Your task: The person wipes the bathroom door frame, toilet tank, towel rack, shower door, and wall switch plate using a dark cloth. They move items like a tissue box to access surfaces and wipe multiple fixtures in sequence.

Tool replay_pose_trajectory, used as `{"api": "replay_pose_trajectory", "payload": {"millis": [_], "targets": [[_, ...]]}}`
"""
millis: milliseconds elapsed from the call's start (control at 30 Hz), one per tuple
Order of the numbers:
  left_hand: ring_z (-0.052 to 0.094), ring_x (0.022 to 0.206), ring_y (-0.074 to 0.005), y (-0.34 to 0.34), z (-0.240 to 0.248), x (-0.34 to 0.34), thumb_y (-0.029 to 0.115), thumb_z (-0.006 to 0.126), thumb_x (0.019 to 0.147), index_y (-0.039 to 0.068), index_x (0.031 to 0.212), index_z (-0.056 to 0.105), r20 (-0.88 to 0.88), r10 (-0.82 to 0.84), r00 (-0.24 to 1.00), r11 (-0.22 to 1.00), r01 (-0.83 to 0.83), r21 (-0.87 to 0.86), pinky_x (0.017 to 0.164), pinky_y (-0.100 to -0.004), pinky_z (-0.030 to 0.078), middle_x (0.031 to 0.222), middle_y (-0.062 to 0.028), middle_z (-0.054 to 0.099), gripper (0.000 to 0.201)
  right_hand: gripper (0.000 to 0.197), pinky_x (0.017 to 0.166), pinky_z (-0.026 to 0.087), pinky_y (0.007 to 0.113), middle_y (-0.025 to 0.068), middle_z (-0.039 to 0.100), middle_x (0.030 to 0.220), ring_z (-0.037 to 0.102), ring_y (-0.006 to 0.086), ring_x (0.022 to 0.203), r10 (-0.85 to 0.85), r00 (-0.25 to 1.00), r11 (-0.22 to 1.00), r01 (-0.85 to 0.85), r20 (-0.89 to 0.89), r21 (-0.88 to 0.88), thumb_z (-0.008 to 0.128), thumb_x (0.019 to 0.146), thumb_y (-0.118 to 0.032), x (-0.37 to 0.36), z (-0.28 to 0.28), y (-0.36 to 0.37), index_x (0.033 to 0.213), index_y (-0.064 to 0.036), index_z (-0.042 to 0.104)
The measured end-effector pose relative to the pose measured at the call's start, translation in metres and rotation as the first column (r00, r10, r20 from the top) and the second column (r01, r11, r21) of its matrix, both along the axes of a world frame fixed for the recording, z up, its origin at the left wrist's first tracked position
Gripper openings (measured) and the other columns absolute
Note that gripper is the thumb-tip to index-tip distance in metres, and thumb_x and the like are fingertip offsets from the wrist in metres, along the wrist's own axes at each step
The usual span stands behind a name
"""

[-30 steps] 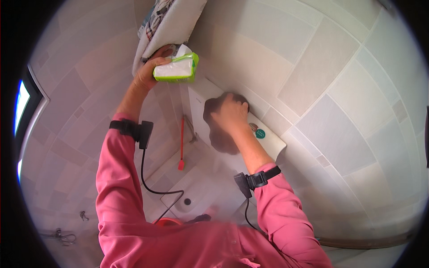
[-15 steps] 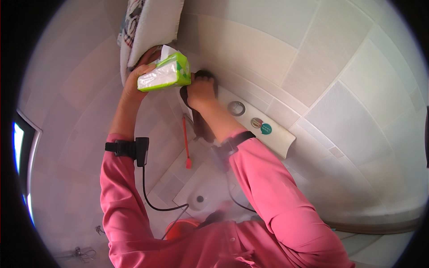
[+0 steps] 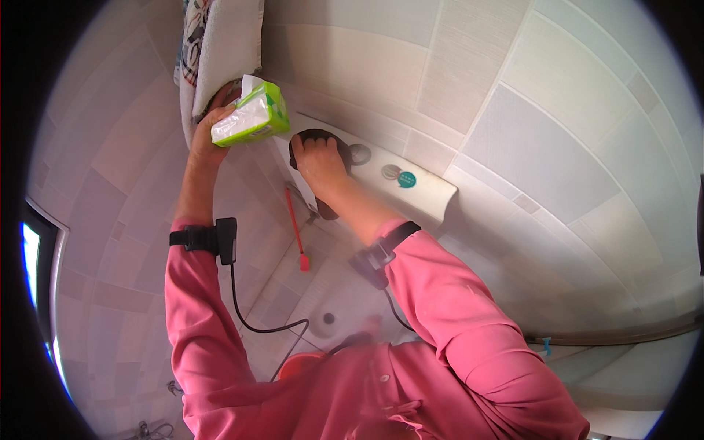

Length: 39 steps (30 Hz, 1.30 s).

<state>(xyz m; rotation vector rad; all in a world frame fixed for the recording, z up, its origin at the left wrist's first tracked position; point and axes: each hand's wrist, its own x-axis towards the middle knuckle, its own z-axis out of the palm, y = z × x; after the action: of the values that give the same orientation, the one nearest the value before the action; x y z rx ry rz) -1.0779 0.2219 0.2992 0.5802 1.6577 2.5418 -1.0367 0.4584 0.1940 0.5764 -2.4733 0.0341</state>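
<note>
My left hand (image 3: 208, 133) grips a green-and-white tissue pack (image 3: 253, 117) from its left side, fingers closed, held up beside a hanging towel. A white tissue sticks out of the pack's top. Lower and to the right, my right hand (image 3: 320, 166) presses a dark brown cloth (image 3: 342, 152) onto the top of a white toilet cistern (image 3: 431, 196). Its fingers are curled on the cloth, and part of the cloth hangs down below the hand. Right beside the cloth is the cistern's round flush button (image 3: 360, 154). Further along are round stickers (image 3: 405, 179).
The white towel (image 3: 229, 55) with a patterned part hangs at upper left. A red long-handled brush (image 3: 295, 227) leans below the cistern. On the floor are a white squat pan (image 3: 314, 326) and a red bucket (image 3: 299, 364). Tiled walls surround me, with a window (image 3: 35, 253) at far left.
My right hand and the cloth have slid along the cistern top toward the flush button. The tissue pack stays in my left hand. The whole view has shifted somewhat.
</note>
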Motion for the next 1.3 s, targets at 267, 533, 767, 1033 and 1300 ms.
{"api": "replay_pose_trajectory", "payload": {"millis": [267,533,767,1033,1300], "targets": [[0.061,0.115,-0.0229,0.005,-0.004,-0.008,0.01,0.065,0.089,0.005,0.153,0.034,-0.014,-0.104,0.994,0.991,0.105,0.077,0.101,-0.0331,0.046,0.142,-0.0121,0.053,0.071,0.045,0.084,0.042,0.039,0.0058,0.065,0.088,0.06,0.0224,0.09,-0.032,0.962,0.997,0.05,-0.27,0.06,0.055,0.087,-0.015,0.052,0.001,0.029,0.131,-0.0065,0.054],[0.061,0.114,-0.0204,0.007,-0.006,-0.011,0.011,0.067,0.088,0.009,0.15,0.039,0.045,-0.089,0.995,0.992,0.085,0.091,0.099,-0.0326,0.047,0.137,-0.0097,0.056,0.068,0.053,0.091,0.041,0.041,0.0141,0.065,0.095,0.059,0.0302,0.095,-0.101,0.989,0.994,0.105,0.106,-0.03,0.057,0.086,-0.006,0.123,0.021,0.087,0.137,-0.0011,0.043],[0.062,0.116,-0.0221,0.002,-0.008,-0.014,0.012,0.064,0.09,0.008,0.152,0.036,0.017,-0.037,0.999,0.999,0.037,0.023,0.101,-0.0345,0.048,0.14,-0.0132,0.055,0.068,0.056,0.094,0.039,0.046,0.0238,0.064,0.103,0.058,0.0396,0.104,-0.063,0.93,0.985,0.116,0.362,-0.126,0.06,0.081,-0.006,0.128,0.042,0.122,0.133,0.0019,0.041],[0.064,0.104,-0.0178,0.002,-0.029,-0.025,0.016,0.067,0.089,0.008,0.143,0.049,0.129,0.006,0.992,1.0,-0.01,0.028,0.095,-0.0317,0.049,0.124,-0.0089,0.064,0.057,0.086,0.09,0.041,0.045,0.0184,0.067,0.107,0.062,0.0338,0.104,-0.124,0.939,0.98,0.167,0.32,-0.108,0.079,0.073,-0.034,0.074,0.085,0.069,0.138,0.0028,0.037],[0.064,0.091,-0.0154,0.009,-0.037,-0.027,0.023,0.072,0.087,0.006,0.102,0.072,0.152,-0.024,0.988,0.996,0.011,0.086,0.083,-0.0296,0.05,0.098,-0.0023,0.071,0.023,0.078,0.093,0.037,0.049,0.0178,0.067,0.107,0.062,0.0326,0.105,-0.226,0.893,0.949,0.292,0.39,-0.119,0.076,0.076,-0.032,0.12,0.097,0.062,0.135,0.0005,0.036]]}}
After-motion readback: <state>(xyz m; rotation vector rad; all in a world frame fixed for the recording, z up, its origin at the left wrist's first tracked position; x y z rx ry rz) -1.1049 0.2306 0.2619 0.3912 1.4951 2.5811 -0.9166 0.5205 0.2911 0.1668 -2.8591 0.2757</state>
